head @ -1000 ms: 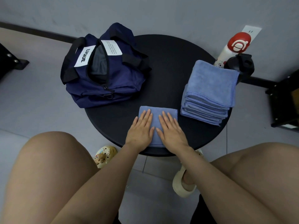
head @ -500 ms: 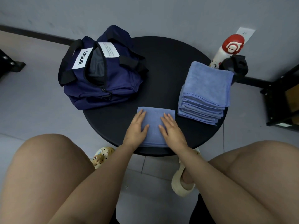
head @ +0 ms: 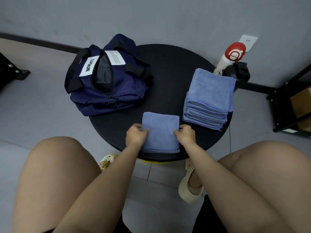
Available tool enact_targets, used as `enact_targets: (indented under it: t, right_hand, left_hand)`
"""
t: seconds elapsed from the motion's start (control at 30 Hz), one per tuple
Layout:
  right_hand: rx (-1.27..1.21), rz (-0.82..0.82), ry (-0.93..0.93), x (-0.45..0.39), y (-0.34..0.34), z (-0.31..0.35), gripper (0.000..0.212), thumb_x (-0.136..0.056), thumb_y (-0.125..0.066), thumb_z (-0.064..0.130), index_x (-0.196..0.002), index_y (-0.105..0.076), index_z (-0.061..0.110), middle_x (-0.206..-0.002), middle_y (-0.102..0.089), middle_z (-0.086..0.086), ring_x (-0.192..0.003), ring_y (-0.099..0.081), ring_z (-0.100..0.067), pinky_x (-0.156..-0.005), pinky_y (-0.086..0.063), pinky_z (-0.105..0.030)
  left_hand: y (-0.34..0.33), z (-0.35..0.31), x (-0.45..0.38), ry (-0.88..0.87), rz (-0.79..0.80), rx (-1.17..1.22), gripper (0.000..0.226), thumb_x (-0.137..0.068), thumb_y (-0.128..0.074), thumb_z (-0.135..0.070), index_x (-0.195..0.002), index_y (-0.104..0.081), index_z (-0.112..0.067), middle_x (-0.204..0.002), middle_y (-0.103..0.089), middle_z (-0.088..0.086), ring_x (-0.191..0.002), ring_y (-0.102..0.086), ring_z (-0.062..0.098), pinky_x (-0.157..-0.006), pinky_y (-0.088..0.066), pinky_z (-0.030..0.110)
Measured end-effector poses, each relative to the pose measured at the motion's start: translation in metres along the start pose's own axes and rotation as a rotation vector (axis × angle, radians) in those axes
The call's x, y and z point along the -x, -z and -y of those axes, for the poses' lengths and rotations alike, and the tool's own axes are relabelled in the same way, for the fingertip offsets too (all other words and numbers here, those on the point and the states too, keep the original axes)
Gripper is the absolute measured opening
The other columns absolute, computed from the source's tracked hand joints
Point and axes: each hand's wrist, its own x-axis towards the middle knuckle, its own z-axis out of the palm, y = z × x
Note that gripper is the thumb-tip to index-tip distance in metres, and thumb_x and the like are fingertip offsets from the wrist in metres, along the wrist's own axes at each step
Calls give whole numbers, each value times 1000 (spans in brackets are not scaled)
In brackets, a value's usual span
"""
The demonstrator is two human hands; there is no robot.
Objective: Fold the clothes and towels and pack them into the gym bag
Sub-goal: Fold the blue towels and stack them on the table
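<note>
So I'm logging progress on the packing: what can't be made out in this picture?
- Inside of the gym bag: head view, the narrow opening shows only dark lining.
- Bottles: lower parts hidden behind the towel stack.
- Fingers under the folded towel: left hand and right hand grip its sides.

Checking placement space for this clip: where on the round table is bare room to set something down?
Bare tabletop lies between the gym bag and the towel stack, back to the far rim. Crowded: the near edge, where left hand and right hand grip the folded towel, and the right rim by the bottles.
</note>
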Motion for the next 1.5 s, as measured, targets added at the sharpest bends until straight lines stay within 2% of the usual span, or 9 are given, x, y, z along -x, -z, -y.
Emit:
enact_targets:
  t: [0.2,0.33,0.4,0.6,0.8,1.1,1.3,1.43,1.5]
  right_hand:
    - [-177,26,-9,5,2,3,10,-86,-64,16,-93,-58,16,-105,-65,-9,-90,-57,-18,-77,-44,-26]
    - [-285,118,-19,13,7,9,15,-88,-59,18,-101,-52,13,-109,-59,-10,-101,-58,-27,-92,-50,-43]
    - [-403,184,-68,18,11,11,17,-92,-54,20,-107,-49,14,-112,-56,-8,-97,-56,-22,-90,-49,-42]
    - [-853,382,-140,32,31,24,29,-97,-50,22,-125,-42,20,-119,-55,-5,-110,-57,-32,-85,-50,-50]
    - [-1153,447,-70,43,68,48,36,-91,-57,21,-127,-50,19,-125,-59,-11,-104,-62,-32,-72,-55,-47]
    - [-1404,501,-60,49,130,61,42,-82,-66,29,-119,-61,10,-115,-68,-15,-101,-67,-30,-84,-54,-44]
    - [-1525,424,79,31,180,53,48,-83,-67,32,-125,-59,9,-115,-68,-14,-96,-69,-28,-79,-57,-39]
    - [-1622,485,65,16,194,43,46,-85,-66,36,-123,-61,10,-121,-65,-17,-108,-64,-36,-98,-44,-56]
    - [-1595,430,49,9,202,41,49,-84,-67,35,-125,-60,8,-120,-65,-17,-105,-64,-34,-99,-44,-53]
  left_hand:
    - [10,-7,4,33,17,157,22,-85,-66,-23,-103,-57,-16,-98,-57,-2,-92,-55,17,-78,-44,29]
    - [24,-24,9,12,39,257,20,-84,-66,-15,-103,-60,-12,-106,-61,5,-100,-58,23,-88,-48,36]
    - [31,-36,15,2,71,311,19,-84,-66,-14,-102,-61,-12,-106,-62,5,-99,-59,23,-88,-49,36]
    - [50,-86,43,-108,176,436,21,-83,-64,-13,-104,-63,-7,-104,-65,8,-93,-61,21,-70,-48,28]
    - [69,-143,71,-136,223,539,20,-84,-61,-19,-103,-64,-12,-97,-64,3,-78,-59,17,-53,-42,24]
    - [55,-227,109,-165,376,597,31,-83,-62,-18,-111,-64,-3,-112,-66,15,-94,-63,27,-64,-49,30]
    - [28,-269,119,-147,538,670,18,-84,-58,-16,-95,-63,-3,-93,-66,13,-78,-61,25,-66,-48,31]
    - [3,-290,117,-144,635,685,17,-83,-59,-17,-93,-63,-4,-93,-66,13,-87,-60,26,-79,-47,34]
    - [-8,-296,111,-141,641,682,20,-82,-60,-18,-94,-64,-2,-96,-67,14,-91,-61,28,-86,-47,37]
